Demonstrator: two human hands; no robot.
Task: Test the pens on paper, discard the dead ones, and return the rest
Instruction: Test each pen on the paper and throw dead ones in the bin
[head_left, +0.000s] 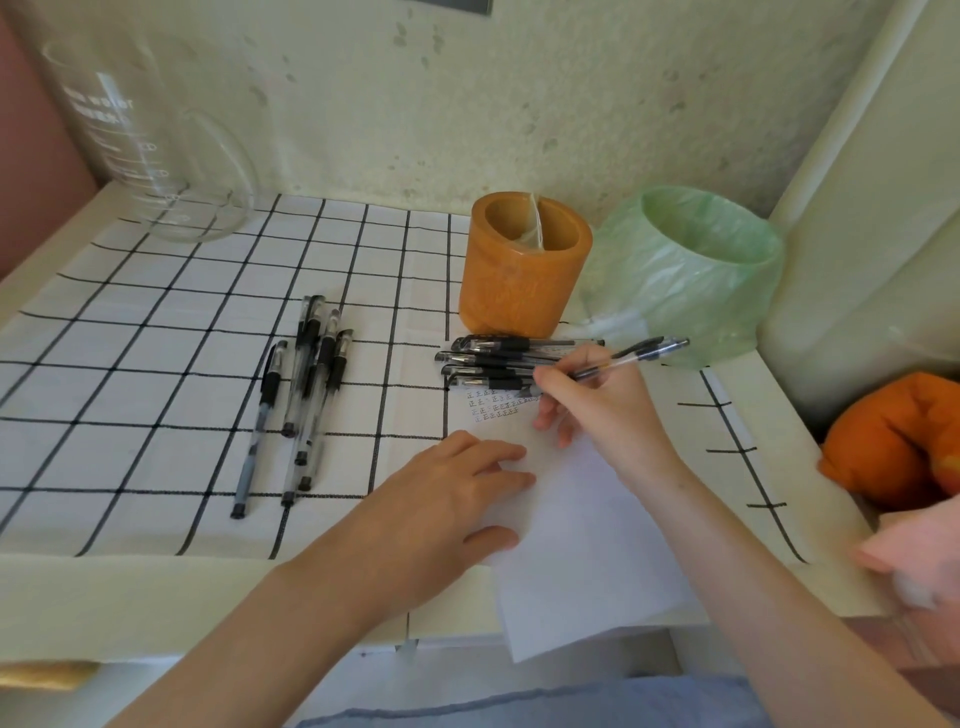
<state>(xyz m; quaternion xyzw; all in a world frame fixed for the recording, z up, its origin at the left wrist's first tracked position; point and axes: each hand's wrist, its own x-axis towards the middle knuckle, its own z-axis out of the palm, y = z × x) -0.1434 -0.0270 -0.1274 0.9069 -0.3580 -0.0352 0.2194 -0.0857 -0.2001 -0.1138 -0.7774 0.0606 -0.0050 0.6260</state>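
Checked cloth (156, 338) | right hand (597, 410) grip pinches pen (623, 358) | left hand (441, 499) presses paper (587, 545) | pen pile (498, 364) crowds nib

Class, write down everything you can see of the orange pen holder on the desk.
The pen holder is a squat, thick-walled cylinder, orange-brown and glossy, perhaps polished wood or resin. It stands upright, mouth open, with a pale divider across the inside and no pens showing. It sits on the checked cloth near the far edge, close beside the green-bagged bin on its right. A pile of black pens lies at its base.
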